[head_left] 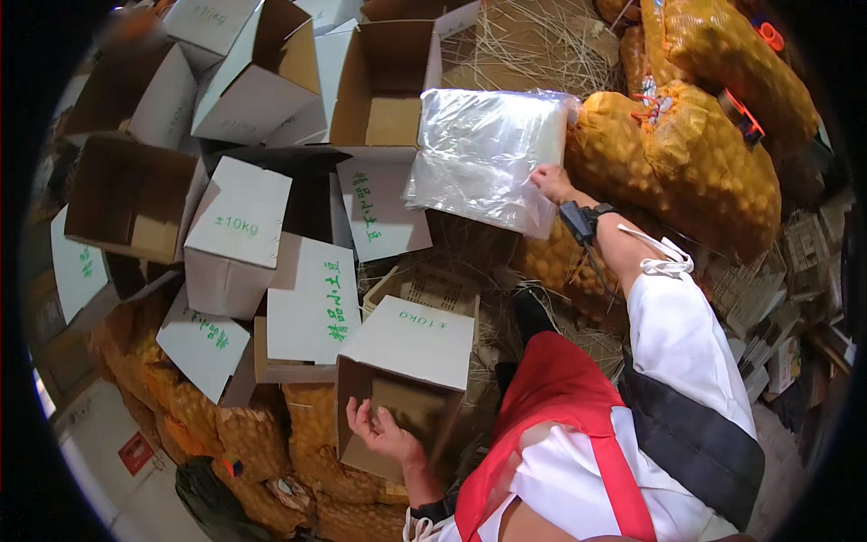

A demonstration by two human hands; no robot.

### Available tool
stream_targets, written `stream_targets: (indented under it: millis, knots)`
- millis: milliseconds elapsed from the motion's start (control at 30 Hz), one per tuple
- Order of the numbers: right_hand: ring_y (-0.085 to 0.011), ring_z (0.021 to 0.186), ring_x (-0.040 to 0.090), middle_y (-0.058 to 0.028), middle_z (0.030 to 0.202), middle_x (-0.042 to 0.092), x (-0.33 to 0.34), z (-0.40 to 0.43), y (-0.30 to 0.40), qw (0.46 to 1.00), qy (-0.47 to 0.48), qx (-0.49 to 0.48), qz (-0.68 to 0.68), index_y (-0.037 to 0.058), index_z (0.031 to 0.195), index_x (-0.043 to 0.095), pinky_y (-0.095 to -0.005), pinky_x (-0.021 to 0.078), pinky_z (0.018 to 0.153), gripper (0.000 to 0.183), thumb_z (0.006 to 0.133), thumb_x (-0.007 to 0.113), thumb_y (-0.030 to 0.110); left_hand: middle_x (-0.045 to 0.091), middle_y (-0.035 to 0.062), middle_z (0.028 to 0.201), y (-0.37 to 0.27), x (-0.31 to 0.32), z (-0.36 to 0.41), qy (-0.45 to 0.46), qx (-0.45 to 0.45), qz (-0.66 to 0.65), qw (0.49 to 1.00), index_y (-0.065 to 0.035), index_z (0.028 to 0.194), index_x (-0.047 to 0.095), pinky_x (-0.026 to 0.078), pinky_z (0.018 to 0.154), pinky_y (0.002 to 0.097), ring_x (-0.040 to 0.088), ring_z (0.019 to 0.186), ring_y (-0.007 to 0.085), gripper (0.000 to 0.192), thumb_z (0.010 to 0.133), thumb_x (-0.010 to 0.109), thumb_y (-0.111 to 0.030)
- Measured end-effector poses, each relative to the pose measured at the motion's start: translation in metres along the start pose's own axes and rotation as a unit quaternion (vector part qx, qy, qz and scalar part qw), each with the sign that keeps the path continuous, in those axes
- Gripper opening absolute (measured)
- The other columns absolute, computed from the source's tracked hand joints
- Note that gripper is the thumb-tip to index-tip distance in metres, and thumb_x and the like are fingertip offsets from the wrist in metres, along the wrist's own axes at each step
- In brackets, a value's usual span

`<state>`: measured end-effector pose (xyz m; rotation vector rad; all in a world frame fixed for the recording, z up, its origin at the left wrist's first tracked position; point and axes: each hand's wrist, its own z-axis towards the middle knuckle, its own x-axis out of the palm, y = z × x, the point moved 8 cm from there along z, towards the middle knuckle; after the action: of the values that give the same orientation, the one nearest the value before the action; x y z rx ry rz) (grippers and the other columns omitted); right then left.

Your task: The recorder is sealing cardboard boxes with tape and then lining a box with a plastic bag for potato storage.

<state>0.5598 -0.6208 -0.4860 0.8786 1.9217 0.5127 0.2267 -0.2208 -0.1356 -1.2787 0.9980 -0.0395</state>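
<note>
My left hand (386, 433) is at the mouth of an open white cardboard box (427, 339) with a brown inside. Its fingers are loosely bent and apart, with nothing in them. Farther up, my right hand (554, 183) touches a stack of clear plastic bags (488, 149) near its right edge. The fingers are bunched on the film; whether they pinch a bag is hidden. The stack lies flat between an open carton (389, 74) and a full yellow mesh sack of potatoes (704, 169).
Several more open white cartons with green print, such as one tall box (237, 230), crowd the left. Stacked potato sacks (250, 440) stand at lower left. A plastic crate (433, 288) sits behind the near box. Loose straw (528, 51) covers the floor at the top.
</note>
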Motion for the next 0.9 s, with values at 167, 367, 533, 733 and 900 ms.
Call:
stream_targets:
  millis: [167, 367, 533, 733, 900]
  knots:
    - [-0.0201, 0.058, 0.057, -0.0080, 0.067, 0.059, -0.089, 0.046, 0.010, 0.976, -0.204, -0.065, 0.027, 0.0056, 0.082, 0.056, -0.0338, 0.0463, 0.055, 0.026, 0.088, 0.044, 0.028, 0.039, 0.0118, 0.129, -0.004, -0.012, -0.008, 0.002, 0.021, -0.056, 0.998, 0.0031, 0.105, 0.052, 0.041, 0.093, 0.0316, 0.047, 0.109, 0.0200, 0.024, 0.081, 0.049, 0.008]
    - [-0.0104, 0.052, 0.044, -0.0037, 0.064, 0.054, -0.180, -0.054, 0.200, 0.904, -0.180, -0.146, 0.360, 0.0062, 0.085, 0.054, -0.0259, 0.0382, 0.047, 0.021, 0.093, 0.050, 0.025, 0.044, 0.0132, 0.123, -0.020, -0.033, -0.009, -0.016, 0.051, -0.154, 0.987, 0.0038, 0.102, 0.053, 0.046, 0.090, 0.0305, 0.051, 0.105, 0.0200, 0.021, 0.083, 0.048, 0.012]
    - [-0.0039, 0.045, 0.035, 0.0009, 0.061, 0.049, -0.177, -0.222, 0.355, 0.893, 0.058, -0.263, 0.362, 0.0099, 0.088, 0.050, -0.0184, 0.0262, 0.040, 0.017, 0.097, 0.045, 0.023, 0.053, 0.0106, 0.111, -0.084, -0.019, -0.004, 0.021, 0.140, -0.203, 0.969, 0.0021, 0.101, 0.057, 0.048, 0.083, 0.0276, 0.055, 0.099, 0.0159, 0.018, 0.085, 0.053, 0.008]
    - [-0.0039, 0.042, 0.039, -0.0024, 0.061, 0.054, -0.127, -0.392, 0.445, 0.866, 0.193, -0.358, 0.290, 0.0077, 0.090, 0.050, -0.0189, 0.0279, 0.039, 0.020, 0.096, 0.046, 0.026, 0.036, 0.0215, 0.129, -0.219, -0.005, -0.025, 0.085, 0.397, -0.200, 0.892, -0.0006, 0.126, 0.034, 0.030, 0.100, 0.0438, 0.036, 0.119, 0.0386, 0.078, 0.065, 0.079, -0.017]
    - [-0.0034, 0.043, 0.038, -0.0015, 0.061, 0.054, -0.130, -0.475, 0.473, 0.858, 0.256, -0.371, 0.245, 0.0078, 0.088, 0.051, -0.0184, 0.0276, 0.039, 0.020, 0.095, 0.049, 0.026, 0.050, 0.0191, 0.112, -0.236, -0.027, -0.003, 0.016, 0.467, -0.157, 0.870, -0.0004, 0.106, 0.052, 0.041, 0.089, 0.0422, 0.049, 0.105, 0.0355, 0.029, 0.078, 0.060, -0.005]
